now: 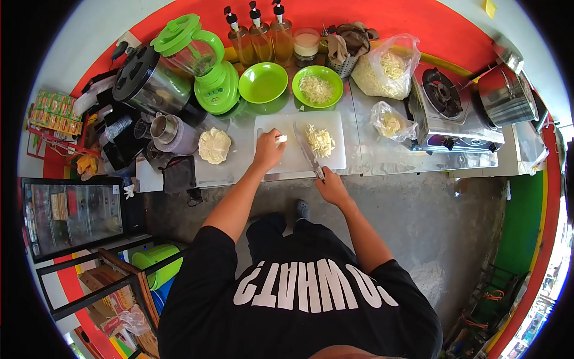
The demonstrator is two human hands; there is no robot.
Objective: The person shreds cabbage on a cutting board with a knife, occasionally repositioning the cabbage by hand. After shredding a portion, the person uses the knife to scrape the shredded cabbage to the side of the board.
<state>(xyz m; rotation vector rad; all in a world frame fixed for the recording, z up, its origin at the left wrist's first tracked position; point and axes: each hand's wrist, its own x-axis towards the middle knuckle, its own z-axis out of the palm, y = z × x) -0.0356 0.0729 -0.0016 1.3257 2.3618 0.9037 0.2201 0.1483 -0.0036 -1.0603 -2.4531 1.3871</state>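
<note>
My left hand (269, 151) is closed on a small white piece of cabbage (281, 139) over the left part of the white cutting board (293, 161). In my right hand (332, 186) is the handle of a kitchen knife (308, 152), its blade pointing away from me across the board. Shredded cabbage (321, 141) lies heaped just right of the blade. Left of the board sits a larger pale cabbage chunk (214, 146). Behind the board, one green bowl (317, 105) contains more shreds; a second green bowl (263, 83) stands beside it.
A green blender (216, 88), pump bottles (261, 43) and a jar (306, 46) line the back. To the right are a bag of shreds (387, 70), a smaller plastic bag (392, 122) and a gas stove (445, 102) with a pot (507, 99) beside its burner.
</note>
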